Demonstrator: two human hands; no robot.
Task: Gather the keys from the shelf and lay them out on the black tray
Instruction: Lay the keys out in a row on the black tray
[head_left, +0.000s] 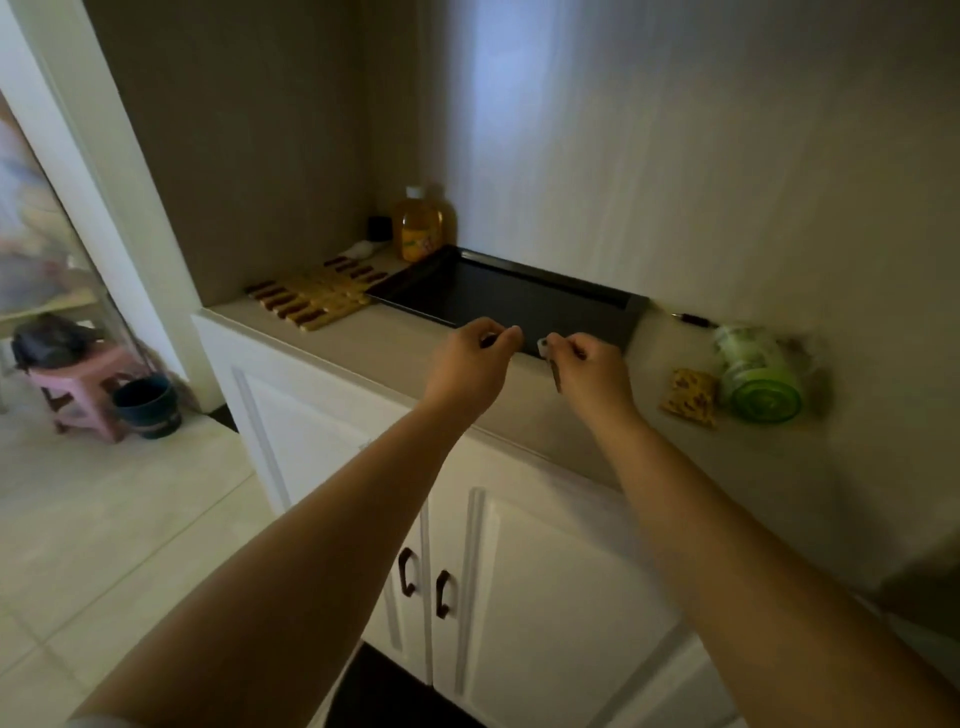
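Both hands are hovering over the tray's (571, 306) near edge. The left hand (470, 358) is curling on something dark, unclear what; the right hand (587, 366) is pinching a key (543, 347). The tray's floor is lying bare beyond.

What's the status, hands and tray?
Left hand and right hand pinching small items, keys probably, at the black tray near edge. Tray looks bare. Nothing blocking.

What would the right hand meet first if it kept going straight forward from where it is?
Most likely the black tray: the right hand, pinching a small key, sits just at the tray's near edge. Depth is unclear, so it may pass above the rim.
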